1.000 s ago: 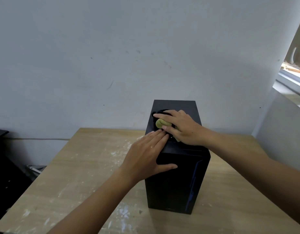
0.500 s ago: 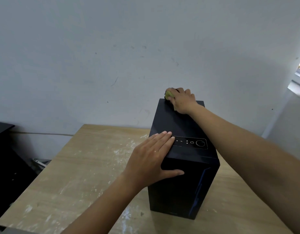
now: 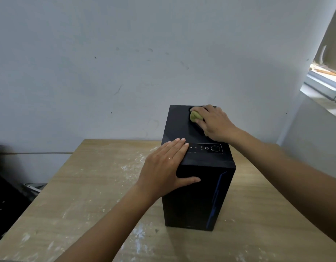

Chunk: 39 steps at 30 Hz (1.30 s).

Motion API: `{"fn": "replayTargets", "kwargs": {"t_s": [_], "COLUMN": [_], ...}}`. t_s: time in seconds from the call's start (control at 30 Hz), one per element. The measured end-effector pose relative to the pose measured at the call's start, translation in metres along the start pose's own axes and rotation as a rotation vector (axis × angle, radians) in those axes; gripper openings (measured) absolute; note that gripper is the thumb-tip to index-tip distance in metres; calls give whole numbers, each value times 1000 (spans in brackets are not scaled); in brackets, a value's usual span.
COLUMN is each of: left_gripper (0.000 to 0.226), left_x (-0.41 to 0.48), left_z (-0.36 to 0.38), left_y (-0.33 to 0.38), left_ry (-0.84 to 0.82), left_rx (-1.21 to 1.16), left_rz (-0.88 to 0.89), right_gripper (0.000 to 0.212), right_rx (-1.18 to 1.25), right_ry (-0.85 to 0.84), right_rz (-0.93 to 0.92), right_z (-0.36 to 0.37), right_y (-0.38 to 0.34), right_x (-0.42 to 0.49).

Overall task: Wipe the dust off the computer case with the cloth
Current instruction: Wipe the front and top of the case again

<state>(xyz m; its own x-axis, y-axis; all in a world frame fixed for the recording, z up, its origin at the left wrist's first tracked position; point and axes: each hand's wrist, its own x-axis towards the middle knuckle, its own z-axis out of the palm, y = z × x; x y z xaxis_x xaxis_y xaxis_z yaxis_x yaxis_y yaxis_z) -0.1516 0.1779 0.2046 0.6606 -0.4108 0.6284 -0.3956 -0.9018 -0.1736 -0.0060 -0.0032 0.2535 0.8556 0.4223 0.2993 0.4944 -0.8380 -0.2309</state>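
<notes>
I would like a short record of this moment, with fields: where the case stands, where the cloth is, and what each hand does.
object: black computer case, upright on the table, front toward the camera
tool: green cloth, bunched, on the rear part of the case top
right: right hand grips the cloth against the top
left: left hand flat on the top's front left corner, thumb on the front face
surface: wooden table with pale smears

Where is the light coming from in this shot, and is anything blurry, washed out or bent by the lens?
Head view: daylight enters from the window at upper right, its brightest patch; the wall edge beside it bows from the wide-angle lens; the computer case front is dark with little detail; left hand, right hand and cloth look fairly sharp; no strong glare.
</notes>
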Motion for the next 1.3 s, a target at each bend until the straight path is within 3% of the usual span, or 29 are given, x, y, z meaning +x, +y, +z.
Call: {"fn": "replayTargets", "kwargs": {"t_s": [0.13,0.27,0.8,0.93,1.3], "left_gripper": [91,90,87,87,88], "left_x": [0,1,0,0,1], "left_z": [0,1,3,3,1], "left_y": [-1,0,-1,-2,0], "left_ry": [7,22,30,44,29], "left_rx": [24,25,-10,-8,-27], "left_rz": [7,20,2,1,-10], "right_gripper": [39,40,42,41,38], "right_rx": [48,135,81,-67,94], "right_ry": [9,-16,22,-44,-149], "right_rz": [-138,-123,432,306,-60], "right_z": [-19,-32,-3,3,27], "right_y": [-22,-33,47,23,-46], "right_x": [-83,-115,58,84,94]}}
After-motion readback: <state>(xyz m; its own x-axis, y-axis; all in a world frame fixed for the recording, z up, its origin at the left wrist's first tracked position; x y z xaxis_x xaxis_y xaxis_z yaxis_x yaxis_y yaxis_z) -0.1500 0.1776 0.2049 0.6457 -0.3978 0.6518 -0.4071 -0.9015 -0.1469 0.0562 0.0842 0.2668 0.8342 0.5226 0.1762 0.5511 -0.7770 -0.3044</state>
